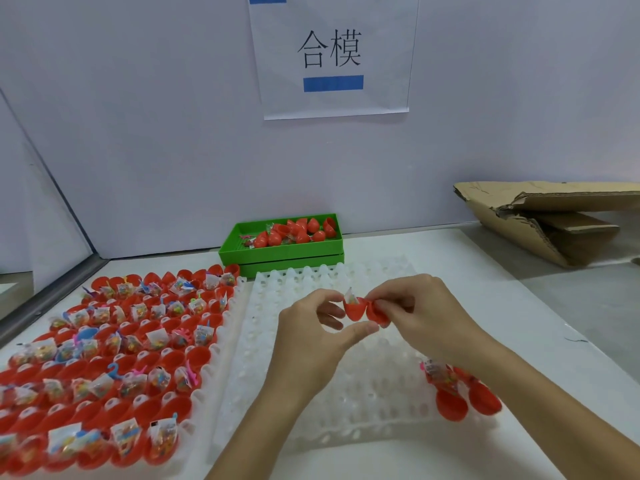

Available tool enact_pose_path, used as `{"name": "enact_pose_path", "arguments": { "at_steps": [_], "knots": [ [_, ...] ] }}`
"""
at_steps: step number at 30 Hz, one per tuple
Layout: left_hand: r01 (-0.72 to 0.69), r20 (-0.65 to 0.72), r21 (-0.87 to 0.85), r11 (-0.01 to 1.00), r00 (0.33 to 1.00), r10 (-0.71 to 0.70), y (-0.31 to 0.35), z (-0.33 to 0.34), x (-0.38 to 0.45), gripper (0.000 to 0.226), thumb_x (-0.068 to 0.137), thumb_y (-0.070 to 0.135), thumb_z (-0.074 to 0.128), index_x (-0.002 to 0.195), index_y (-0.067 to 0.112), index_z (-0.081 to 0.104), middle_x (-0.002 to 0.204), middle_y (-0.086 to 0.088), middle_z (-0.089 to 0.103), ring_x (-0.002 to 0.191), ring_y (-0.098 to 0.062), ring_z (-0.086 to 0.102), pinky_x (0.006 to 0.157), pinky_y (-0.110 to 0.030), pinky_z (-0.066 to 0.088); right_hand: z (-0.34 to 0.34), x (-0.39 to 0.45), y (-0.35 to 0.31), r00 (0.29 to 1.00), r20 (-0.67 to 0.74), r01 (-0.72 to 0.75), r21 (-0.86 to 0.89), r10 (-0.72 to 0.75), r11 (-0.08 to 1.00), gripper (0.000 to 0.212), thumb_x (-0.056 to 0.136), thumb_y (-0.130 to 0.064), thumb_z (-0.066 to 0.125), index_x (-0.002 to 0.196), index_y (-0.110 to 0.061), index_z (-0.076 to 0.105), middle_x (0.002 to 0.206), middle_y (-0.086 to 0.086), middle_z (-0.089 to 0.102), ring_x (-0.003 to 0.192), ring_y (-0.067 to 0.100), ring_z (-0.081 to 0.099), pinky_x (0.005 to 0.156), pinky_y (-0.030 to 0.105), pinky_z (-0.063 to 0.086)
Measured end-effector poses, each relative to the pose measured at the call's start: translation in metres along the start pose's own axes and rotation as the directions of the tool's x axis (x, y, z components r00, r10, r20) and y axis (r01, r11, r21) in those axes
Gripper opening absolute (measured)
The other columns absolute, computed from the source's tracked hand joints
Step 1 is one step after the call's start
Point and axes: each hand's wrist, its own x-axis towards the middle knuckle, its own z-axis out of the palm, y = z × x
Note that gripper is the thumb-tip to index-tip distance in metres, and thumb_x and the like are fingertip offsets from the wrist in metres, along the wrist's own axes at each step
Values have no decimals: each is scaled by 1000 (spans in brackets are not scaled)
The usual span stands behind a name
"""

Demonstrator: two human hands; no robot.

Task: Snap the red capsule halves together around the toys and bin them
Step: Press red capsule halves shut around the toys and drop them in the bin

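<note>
My left hand [311,336] pinches a red capsule half [355,310] between thumb and forefinger; a small clear toy packet [349,295] sticks out of its top. My right hand [415,306] grips the second red half [378,315], which touches the first at an angle, the two still parted. Both hands hover above a white moulded tray [311,386]. A green bin [282,251] at the back holds several closed red capsules [298,230]. On the left, another tray [104,358] carries several red halves loaded with toy packets.
Two red halves and a toy packet [460,393] sit at the white tray's right edge, under my right forearm. Torn cardboard [554,220] lies at the back right. A paper sign [332,57] hangs on the wall. A metal ledge runs along the left.
</note>
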Motion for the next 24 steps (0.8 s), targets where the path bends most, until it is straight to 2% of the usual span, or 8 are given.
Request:
{"name": "enact_pose_path", "arguments": {
  "at_steps": [3, 5, 9, 14, 16, 18, 20, 24],
  "knots": [
    [69, 110, -184, 981, 993, -49, -1, -4, -3, 38, 73, 23, 86, 108, 22, 71, 84, 9, 76, 79, -4, 71, 70, -17, 54, -7, 1, 0, 998, 57, 23, -9, -22, 1000, 33, 91, 3, 61, 90, -24, 81, 77, -16, 75, 74, 3, 70, 68, 15, 54],
    [61, 132, -226, 972, 991, -32, -1, -4, -5, 26, 79, 14, 82, 104, 18, 74, 84, 6, 77, 79, -8, 72, 68, -17, 54, -8, 1, -1, 996, 78, 49, -10, -48, 999, 33, 90, 3, 61, 91, -24, 81, 78, -16, 75, 74, 2, 69, 66, 10, 50],
    [29, 91, -264, 964, 996, -5, -1, -2, -8, 21, 78, 10, 82, 97, 17, 75, 87, 5, 78, 83, -11, 74, 75, -20, 56, -9, -2, -3, 993, 88, 86, -31, -83, 996, 32, 92, -2, 61, 100, -27, 79, 86, -17, 75, 85, 2, 69, 71, 20, 56],
    [5, 68, -216, 976, 998, 10, -3, 0, -10, 19, 78, 14, 83, 94, 20, 75, 86, 6, 77, 82, -12, 73, 80, -25, 58, -9, -5, -7, 983, -29, 180, -4, -180, 984, 29, 90, -8, 66, 100, -33, 76, 100, -21, 69, 101, 9, 63, 79, 32, 55],
    [-9, 54, -216, 976, 998, 22, -3, 0, -10, 18, 77, 15, 84, 93, 20, 75, 84, 5, 76, 81, -13, 73, 80, -26, 59, -8, -5, -10, 972, 9, 236, 12, -236, 972, 23, 90, -17, 69, 101, -36, 76, 102, -19, 68, 105, 10, 62, 78, 25, 52],
    [-20, 50, -218, 976, 998, 31, -2, 0, -11, 21, 76, 26, 83, 95, 20, 75, 84, 5, 76, 80, -13, 72, 78, -27, 59, -6, -6, -10, 964, 71, 257, 2, -257, 966, 19, 89, -27, 69, 104, -38, 75, 106, -19, 65, 109, 9, 60, 78, 19, 49],
    [-28, 45, -216, 976, 998, 38, -1, 1, -11, 26, 74, 35, 81, 95, 21, 75, 84, 5, 76, 80, -12, 72, 77, -26, 59, -5, -6, -8, 963, 89, 258, -17, -255, 966, 18, 90, -27, 71, 104, -37, 76, 106, -20, 64, 108, 9, 59, 78, 17, 48],
    [-33, 15, -207, 978, 999, 37, -2, 0, -10, 16, 78, 18, 83, 91, 21, 75, 82, 5, 76, 79, -12, 72, 75, -23, 58, -4, -5, -7, 967, 12, 254, -49, -253, 966, 20, 86, -24, 76, 102, -36, 75, 105, -19, 65, 106, 7, 59, 75, 18, 49]
  ]
}}
